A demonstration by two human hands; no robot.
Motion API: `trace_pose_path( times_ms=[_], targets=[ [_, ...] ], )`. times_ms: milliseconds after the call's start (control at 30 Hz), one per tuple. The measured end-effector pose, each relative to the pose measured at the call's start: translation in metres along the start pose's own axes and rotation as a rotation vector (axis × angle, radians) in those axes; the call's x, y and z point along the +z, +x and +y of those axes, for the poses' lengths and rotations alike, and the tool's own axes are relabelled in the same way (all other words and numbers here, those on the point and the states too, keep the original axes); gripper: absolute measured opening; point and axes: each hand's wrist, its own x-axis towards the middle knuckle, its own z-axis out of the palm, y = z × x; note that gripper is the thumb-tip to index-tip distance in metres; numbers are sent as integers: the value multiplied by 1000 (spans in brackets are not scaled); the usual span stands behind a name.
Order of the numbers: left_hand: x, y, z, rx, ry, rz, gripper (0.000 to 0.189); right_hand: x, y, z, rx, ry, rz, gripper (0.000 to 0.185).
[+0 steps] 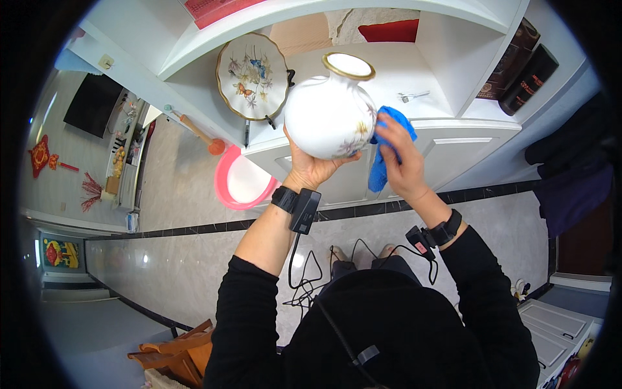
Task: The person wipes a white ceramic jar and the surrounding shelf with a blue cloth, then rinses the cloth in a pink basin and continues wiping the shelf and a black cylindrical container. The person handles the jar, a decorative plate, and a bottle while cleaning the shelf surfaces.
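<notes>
A white porcelain vase (325, 114) with a gold rim and painted flowers is held up in front of the cabinet, its mouth tilted away from me. My left hand (311, 167) supports it from below, with the fingers around its underside. At the vase's right side, my right hand (403, 163) holds a blue cloth (378, 172) against the painted flowers. Part of the cloth hangs down below the fingers. Behind the vase, to the left, a scalloped decorative plate (252, 78) with butterflies and flowers stands on a dark stand.
The white cabinet (461, 146) has shelves holding a pen (247, 133), a small clear item (413, 96) and a black cylinder (528, 80). A pink basin (222, 182) is on the floor at left. Black cables (306, 291) lie loose by my feet. A wooden chair (180, 355) stands lower left.
</notes>
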Motion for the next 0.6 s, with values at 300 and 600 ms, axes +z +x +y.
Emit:
trace_pose_path(
  times_ms=[300,600],
  targets=[
    [-9,3,-8,-81,-23,-93,86,-6,47,-23,261,292,362,23],
    [28,5,-14,219,473,147,92,6,67,-45,-89,-248,202,20]
  ],
)
